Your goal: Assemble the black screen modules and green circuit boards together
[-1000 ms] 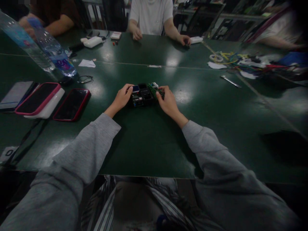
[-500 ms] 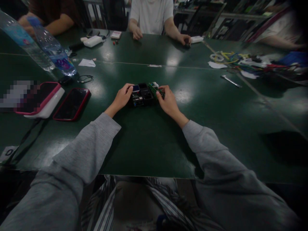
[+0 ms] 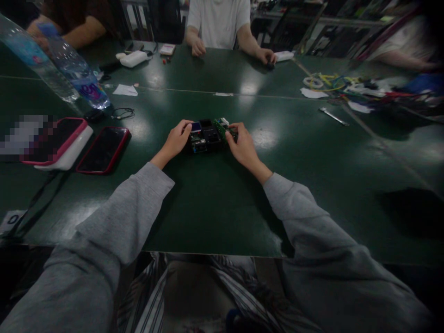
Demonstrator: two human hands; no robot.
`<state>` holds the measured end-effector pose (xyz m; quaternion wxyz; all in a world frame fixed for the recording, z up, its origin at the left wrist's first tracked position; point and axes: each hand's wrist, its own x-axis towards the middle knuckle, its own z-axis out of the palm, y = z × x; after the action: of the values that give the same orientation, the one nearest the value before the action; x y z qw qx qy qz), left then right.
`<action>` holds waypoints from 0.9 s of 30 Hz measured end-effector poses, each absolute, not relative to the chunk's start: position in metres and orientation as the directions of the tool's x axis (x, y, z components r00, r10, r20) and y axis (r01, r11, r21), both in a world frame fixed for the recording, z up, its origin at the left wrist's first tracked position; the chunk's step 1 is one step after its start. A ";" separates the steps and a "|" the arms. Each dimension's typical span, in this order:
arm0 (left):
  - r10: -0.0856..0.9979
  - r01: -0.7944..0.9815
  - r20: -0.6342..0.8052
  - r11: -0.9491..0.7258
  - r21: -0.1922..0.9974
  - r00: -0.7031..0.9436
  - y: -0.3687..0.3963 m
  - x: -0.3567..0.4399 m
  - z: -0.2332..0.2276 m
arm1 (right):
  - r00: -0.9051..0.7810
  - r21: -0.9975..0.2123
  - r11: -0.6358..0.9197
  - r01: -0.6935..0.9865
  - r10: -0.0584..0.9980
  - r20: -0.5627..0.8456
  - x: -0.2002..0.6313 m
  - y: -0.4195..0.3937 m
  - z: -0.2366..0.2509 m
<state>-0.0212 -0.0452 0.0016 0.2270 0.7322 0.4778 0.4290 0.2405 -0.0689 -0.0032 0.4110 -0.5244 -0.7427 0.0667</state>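
We see a small black box of electronic parts with a blue square on top (image 3: 204, 136) sitting flat on the dark green counter (image 3: 215, 203), near the middle, a good way in from our edge. Its long side runs left to right, a bit slanted, so the right end sits a little farther from us. A thin green circuit board (image 3: 219, 129) stands tilted at the right end, its long edge running from near us to away from us.

Our left hand (image 3: 175, 141) rests on the left end of the box, with the fingers curled over the corner by the blue square. Our right hand (image 3: 243, 145) is closed on the green board, thumb and fingers pinching its near end. The fingers cover part of the board, so we cannot see how it joins the box. The room is dim, and the small parts inside the box are hard to make out.

Left of us lie a flat phone with a red rim (image 3: 104, 150) and a phone in a pink case on a white block (image 3: 58, 143); a blurred patch hides what is beside them. Two clear water bottles (image 3: 74, 74) are cut off at the top left corner. Across the counter a person in a white shirt (image 3: 218, 21) rests both hands on it.
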 end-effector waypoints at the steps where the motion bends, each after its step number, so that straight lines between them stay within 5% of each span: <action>1: 0.895 0.505 0.411 -0.439 0.743 0.173 -0.045 -0.021 0.002 | -0.112 -0.530 0.442 0.724 0.833 0.541 0.240 -0.069 -0.003; 27: 0.914 0.502 0.371 -0.402 0.766 0.166 -0.049 -0.021 0.007 | -0.041 -0.618 0.421 0.663 0.846 0.532 0.244 -0.064 -0.001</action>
<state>-0.0208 -0.0491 0.0071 0.2441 0.7235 0.4893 0.4214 0.2439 -0.0643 -0.0015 0.4477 -0.5281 -0.7143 0.1017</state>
